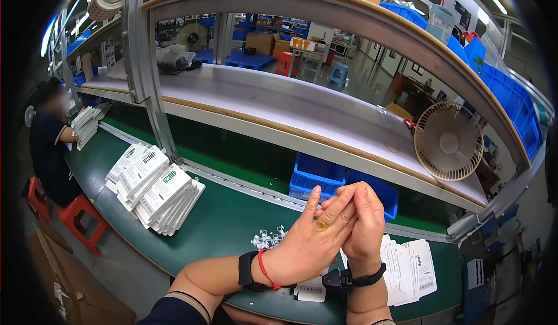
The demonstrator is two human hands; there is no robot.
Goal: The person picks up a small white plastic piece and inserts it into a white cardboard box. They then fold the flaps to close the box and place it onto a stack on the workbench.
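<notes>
Both hands meet above the green bench. My left hand [311, 240], with a red string and black band at the wrist, has its thumb raised and fingers stretched across my right palm. My right hand [365, 223], with a black strap, is closed, its bent fingers against the left fingertips. Anything between them is hidden. Just left of and below the hands lies a pile of small white-and-clear plastic pieces [266, 238]. Beyond my right wrist are fanned white printed cards [410, 271]; another white printed piece [311, 290] lies under my wrists.
Stacks of white printed packages [160, 191] stand to the left on the green bench [224, 209]. Blue bins [317, 174] sit behind my hands, below a white shelf [261, 107] holding a round fan grille [447, 142]. A seated person [52, 142] handles similar packages at far left.
</notes>
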